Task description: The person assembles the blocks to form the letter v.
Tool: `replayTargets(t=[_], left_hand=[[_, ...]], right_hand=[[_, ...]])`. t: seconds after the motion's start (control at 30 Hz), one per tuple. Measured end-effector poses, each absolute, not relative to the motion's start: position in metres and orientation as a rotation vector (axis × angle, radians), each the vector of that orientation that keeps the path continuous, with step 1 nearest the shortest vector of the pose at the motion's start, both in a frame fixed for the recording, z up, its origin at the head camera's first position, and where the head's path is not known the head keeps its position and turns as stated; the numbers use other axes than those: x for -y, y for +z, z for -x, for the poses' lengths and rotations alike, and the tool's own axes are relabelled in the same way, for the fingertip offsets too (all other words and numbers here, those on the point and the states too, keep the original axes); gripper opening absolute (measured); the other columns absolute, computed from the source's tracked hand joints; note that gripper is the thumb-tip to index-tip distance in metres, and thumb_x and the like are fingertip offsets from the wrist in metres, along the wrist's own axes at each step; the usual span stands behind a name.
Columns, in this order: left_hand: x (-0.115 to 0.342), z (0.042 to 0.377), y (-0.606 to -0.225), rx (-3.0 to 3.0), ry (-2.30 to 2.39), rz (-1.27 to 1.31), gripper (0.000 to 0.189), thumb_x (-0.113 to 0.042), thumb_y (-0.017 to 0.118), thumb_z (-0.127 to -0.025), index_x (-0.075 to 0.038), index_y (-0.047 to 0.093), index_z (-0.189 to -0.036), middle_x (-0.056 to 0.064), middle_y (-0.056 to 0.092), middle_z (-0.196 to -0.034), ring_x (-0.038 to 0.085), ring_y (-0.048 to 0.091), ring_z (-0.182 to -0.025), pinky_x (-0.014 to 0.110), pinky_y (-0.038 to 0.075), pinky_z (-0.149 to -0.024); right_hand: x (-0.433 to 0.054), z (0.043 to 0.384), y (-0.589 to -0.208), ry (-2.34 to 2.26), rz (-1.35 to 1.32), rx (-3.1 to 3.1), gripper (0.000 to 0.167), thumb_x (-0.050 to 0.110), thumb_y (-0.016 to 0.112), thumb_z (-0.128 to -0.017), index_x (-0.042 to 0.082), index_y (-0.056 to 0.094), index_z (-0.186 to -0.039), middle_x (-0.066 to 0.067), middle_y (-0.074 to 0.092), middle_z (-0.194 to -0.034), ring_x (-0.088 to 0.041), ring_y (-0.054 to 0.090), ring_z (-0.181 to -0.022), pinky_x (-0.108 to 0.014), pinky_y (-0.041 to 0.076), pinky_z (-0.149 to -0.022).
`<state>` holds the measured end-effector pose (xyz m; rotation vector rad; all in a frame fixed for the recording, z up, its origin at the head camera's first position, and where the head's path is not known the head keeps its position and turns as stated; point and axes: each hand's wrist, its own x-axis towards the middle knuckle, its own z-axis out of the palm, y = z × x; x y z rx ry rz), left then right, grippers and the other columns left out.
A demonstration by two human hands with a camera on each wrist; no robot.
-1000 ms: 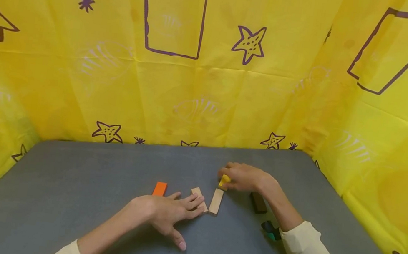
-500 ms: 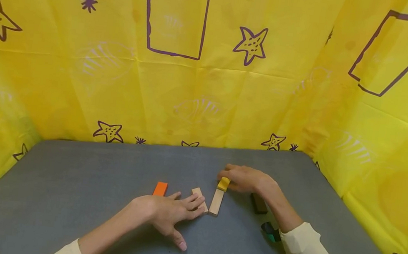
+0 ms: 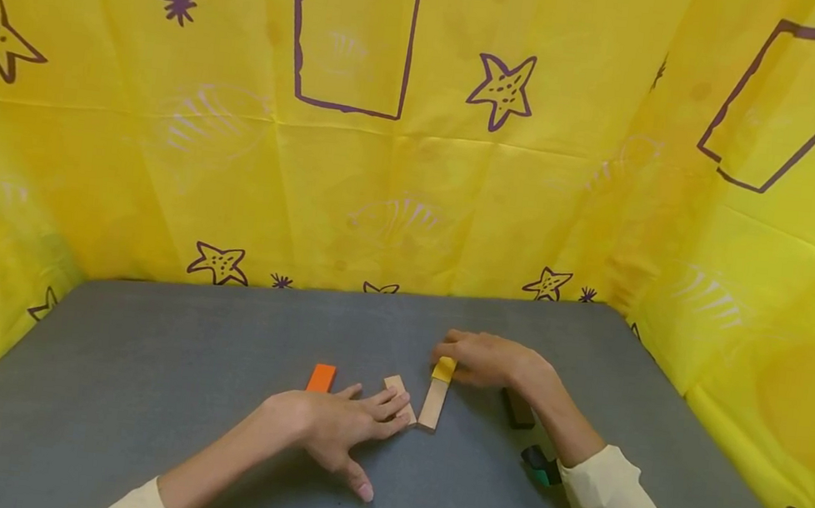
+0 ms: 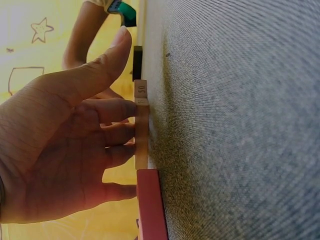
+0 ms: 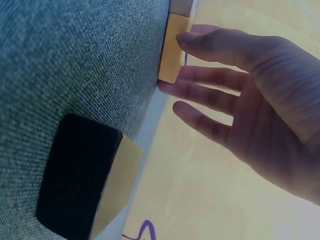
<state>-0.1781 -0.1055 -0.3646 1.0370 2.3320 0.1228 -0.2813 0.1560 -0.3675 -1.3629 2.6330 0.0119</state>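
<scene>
In the head view my left hand [image 3: 342, 431] lies with straight, spread fingertips on a slanted plain wooden block [image 3: 392, 386]. Close to its right is a second plain wooden block [image 3: 432, 405]. A yellow block [image 3: 444, 369] sits end to end with that one at its far end. My right hand [image 3: 486, 359] pinches the yellow block, thumb on one side and fingers on the other, as the right wrist view of the yellow block [image 5: 172, 52] shows. An orange block [image 3: 321, 377] lies beyond my left wrist; the left wrist view has my little fingertip right at the orange block [image 4: 150, 205].
A dark block [image 3: 518, 409] lies under my right forearm, partly hidden. Nearer, beside the right sleeve, is a black and green thing [image 3: 540, 464]. Yellow patterned cloth [image 3: 417, 171] hangs behind and at both sides of the grey table top [image 3: 174, 378].
My right hand has shifted slightly toward me and turned the yellow block into line with the plain block's far end. The left hand has kept its place.
</scene>
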Motion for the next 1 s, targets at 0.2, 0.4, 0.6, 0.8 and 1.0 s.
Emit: replayTargets(t=[0.2,0.4,0.6,0.8,1.0], left_hand=[[0.1057,0.1783,-0.3652,-2.332,0.123,-1.038,0.103,-0.062,0.072,-0.089,-0.028,0.017,-0.169,-0.005,-0.001,-0.179,0.015,0.002,-0.166,0.059,0.010,-0.133],[0.1061,0.1786,-0.3651,-2.335,0.120,-1.044,0.103,-0.062,0.072,-0.089,-0.027,0.017,-0.169,-0.004,-0.001,-0.179,0.016,0.002,-0.167,0.059,0.010,-0.133],[0.1059,0.1799,-0.3647,-2.326,0.117,-1.054,0.103,-0.062,0.071,-0.090,-0.027,0.016,-0.169,-0.003,-0.001,-0.179,0.017,0.002,-0.167,0.060,0.010,-0.133],[0.1054,0.1809,-0.3652,-2.319,0.116,-1.049,0.103,-0.061,0.072,-0.090,-0.027,0.016,-0.169,-0.003,-0.001,-0.179,0.018,0.001,-0.167,0.061,0.010,-0.132],[0.1054,0.1801,-0.3657,-2.322,0.113,-1.043,0.103,-0.062,0.072,-0.089,-0.027,0.016,-0.169,-0.004,-0.002,-0.179,0.017,0.000,-0.167,0.060,0.010,-0.133]], right_hand=[[-0.1566,0.2816,-0.3676,0.011,1.339,-2.627,0.027,0.010,0.069,-0.100,0.017,0.068,-0.127,-0.008,0.064,-0.123,-0.021,0.064,-0.097,-0.041,0.058,-0.088],[-0.1565,0.2801,-0.3661,0.003,1.332,-2.625,0.027,0.010,0.069,-0.100,0.017,0.068,-0.126,-0.009,0.064,-0.124,-0.021,0.064,-0.097,-0.041,0.058,-0.088],[-0.1568,0.2803,-0.3655,0.017,1.340,-2.627,0.028,0.010,0.069,-0.100,0.016,0.068,-0.127,-0.010,0.065,-0.125,-0.022,0.065,-0.100,-0.042,0.059,-0.090],[-0.1577,0.2815,-0.3662,0.022,1.336,-2.630,0.028,0.008,0.069,-0.100,0.017,0.068,-0.127,-0.010,0.065,-0.126,-0.023,0.066,-0.101,-0.042,0.059,-0.090],[-0.1576,0.2817,-0.3675,0.011,1.343,-2.627,0.027,0.008,0.070,-0.099,0.017,0.068,-0.125,-0.009,0.065,-0.126,-0.022,0.066,-0.100,-0.041,0.059,-0.090]])
